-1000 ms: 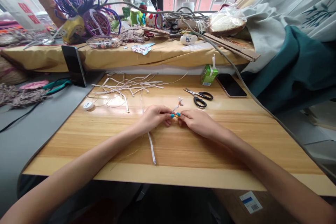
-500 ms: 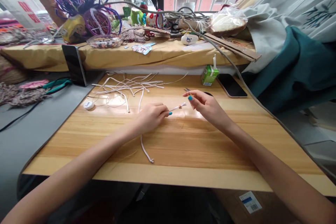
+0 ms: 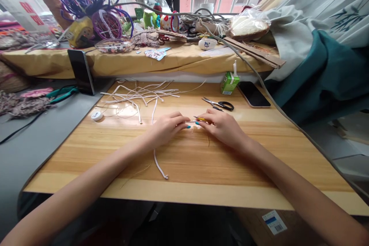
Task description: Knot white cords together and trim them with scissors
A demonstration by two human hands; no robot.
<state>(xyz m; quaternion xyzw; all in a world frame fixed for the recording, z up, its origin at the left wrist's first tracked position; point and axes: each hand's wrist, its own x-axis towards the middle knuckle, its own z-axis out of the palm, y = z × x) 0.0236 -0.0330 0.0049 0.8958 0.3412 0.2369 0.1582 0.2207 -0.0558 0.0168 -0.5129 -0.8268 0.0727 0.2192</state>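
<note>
My left hand [image 3: 170, 125] is closed, pinching a white cord [image 3: 156, 161] whose long tail passes under the wrist and lies on the wooden table. Facing it, my right hand [image 3: 223, 127] is closed around a thin yellow tool with a dark pointed tip [image 3: 201, 118]; its kind is too small to make out. The short end of the cord runs between the two hands, and the right fingers partly hide it. A fine tan thread [image 3: 208, 140] hangs below the right fingers. Just behind that hand lie black-handled scissors [image 3: 226, 105].
Several white cords [image 3: 135, 94] lie tangled at the table's back left, near a small white round item [image 3: 97, 115]. A green drink carton [image 3: 230, 83] and a phone [image 3: 254, 94] sit at back right. Another phone [image 3: 81, 72] leans against the crowded, cloth-covered ledge [image 3: 115, 63].
My right hand has moved left and down to the cord's end beside my left hand, uncovering the scissors. The yellow tool now shows in its fingers. My left hand stays nearly in place.
</note>
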